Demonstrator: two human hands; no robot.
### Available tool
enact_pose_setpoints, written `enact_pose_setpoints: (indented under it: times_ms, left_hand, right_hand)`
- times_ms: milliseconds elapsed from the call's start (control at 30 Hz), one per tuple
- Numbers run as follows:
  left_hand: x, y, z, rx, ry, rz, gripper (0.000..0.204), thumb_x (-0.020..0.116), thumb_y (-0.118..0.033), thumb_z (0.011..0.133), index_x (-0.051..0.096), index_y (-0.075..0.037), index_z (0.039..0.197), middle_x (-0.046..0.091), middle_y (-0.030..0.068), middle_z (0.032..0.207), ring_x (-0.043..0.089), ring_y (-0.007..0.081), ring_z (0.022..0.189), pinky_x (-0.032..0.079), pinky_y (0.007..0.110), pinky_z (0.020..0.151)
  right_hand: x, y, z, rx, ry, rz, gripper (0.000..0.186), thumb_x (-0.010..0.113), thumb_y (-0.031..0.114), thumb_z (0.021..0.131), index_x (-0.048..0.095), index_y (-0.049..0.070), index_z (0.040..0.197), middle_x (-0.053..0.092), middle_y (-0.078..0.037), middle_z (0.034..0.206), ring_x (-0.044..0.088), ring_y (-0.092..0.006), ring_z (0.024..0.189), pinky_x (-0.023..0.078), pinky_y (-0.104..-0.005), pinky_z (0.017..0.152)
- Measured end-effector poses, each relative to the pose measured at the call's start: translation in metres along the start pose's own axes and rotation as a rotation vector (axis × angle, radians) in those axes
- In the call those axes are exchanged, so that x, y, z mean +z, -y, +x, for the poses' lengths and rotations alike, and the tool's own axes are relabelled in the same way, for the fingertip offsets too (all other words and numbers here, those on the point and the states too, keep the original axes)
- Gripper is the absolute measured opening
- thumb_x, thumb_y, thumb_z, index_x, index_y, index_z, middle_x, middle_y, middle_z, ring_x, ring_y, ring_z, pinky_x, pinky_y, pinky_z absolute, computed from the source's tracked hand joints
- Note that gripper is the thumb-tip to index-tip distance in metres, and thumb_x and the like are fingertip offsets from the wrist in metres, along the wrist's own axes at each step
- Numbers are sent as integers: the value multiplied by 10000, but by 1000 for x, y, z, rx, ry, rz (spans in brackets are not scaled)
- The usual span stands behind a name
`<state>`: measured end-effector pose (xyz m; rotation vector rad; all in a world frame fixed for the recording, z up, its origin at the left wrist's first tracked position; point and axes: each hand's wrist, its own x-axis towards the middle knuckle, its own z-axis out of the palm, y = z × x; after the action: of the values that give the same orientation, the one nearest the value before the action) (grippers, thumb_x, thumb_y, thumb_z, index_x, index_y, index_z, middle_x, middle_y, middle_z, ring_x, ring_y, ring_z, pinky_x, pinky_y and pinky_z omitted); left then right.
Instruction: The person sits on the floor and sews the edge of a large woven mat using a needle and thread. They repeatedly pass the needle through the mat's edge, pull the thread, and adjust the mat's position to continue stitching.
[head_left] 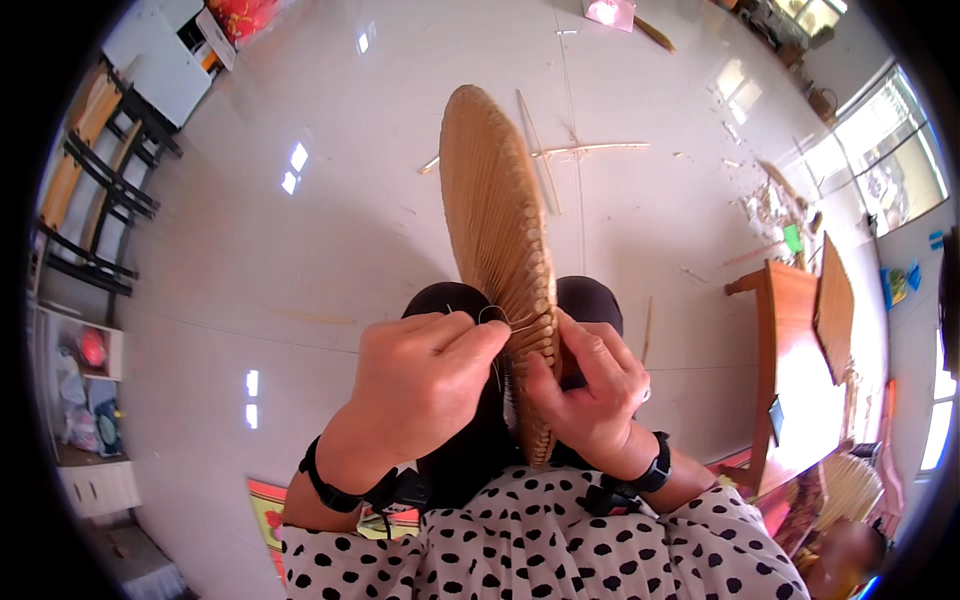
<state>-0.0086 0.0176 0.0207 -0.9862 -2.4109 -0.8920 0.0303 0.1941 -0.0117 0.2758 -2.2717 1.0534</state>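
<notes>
A round woven tan fan [485, 180] with a scalloped, coiled edge stands upright, edge-on, between my dark-clad knees. My left hand [420, 380] is closed in a pinch on a thin pale thread [494, 309], which loops at the fan's left face near its lower part; whether a needle is with it, I cannot make out. My right hand [595, 390] grips the fan's rim from the right, thumb on the coils and fingers behind them.
Straw strips [590, 147] and scraps lie on the tiled floor [300, 250]. At left are stacked chairs [100, 190] and a shelf unit [97, 485]. At right stands a wooden table [760, 370], with a partly visible person [840, 555] at lower right.
</notes>
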Motion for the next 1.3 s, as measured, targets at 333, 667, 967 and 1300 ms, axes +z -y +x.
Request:
enact_pose_setpoints:
  times_ms: [333, 667, 967, 1300]
  left_hand:
    - [-34, 0, -15, -168, 138, -80, 198, 655, 54, 764, 669, -40, 938, 595, 54, 630, 567, 193, 507, 420, 286, 460]
    - [-56, -2, -13, -345, 309, -97, 193, 656, 45, 794, 677, 0, 980, 587, 86, 609, 562, 188, 494, 417, 272, 474]
    - [-64, 3, -4, -356, 444, -170, 223, 640, 63, 783, 677, 17, 997, 562, 99, 610, 535, 221, 490, 402, 303, 468]
    - [-68, 7, 5, -348, 557, -184, 267, 639, 58, 790, 673, 7, 1051, 568, 103, 643, 557, 238, 519, 403, 322, 484]
  right_hand:
    - [28, 5, -10, -48, 32, 297, 455, 799, 103, 677, 648, -51, 1078, 626, -119, 807, 621, -234, 587, 532, -308, 532]
    - [31, -11, -22, -46, 156, 608, 507, 800, 210, 742, 621, -11, 1161, 595, -135, 951, 630, -271, 785, 552, -343, 659]
    - [33, -18, -19, -61, 186, 721, 486, 801, 196, 738, 646, 0, 1155, 581, -112, 943, 620, -249, 775, 539, -333, 657]
    - [33, -20, -19, -41, 154, 728, 467, 801, 159, 719, 670, 21, 1146, 563, -86, 918, 607, -217, 729, 528, -315, 622]
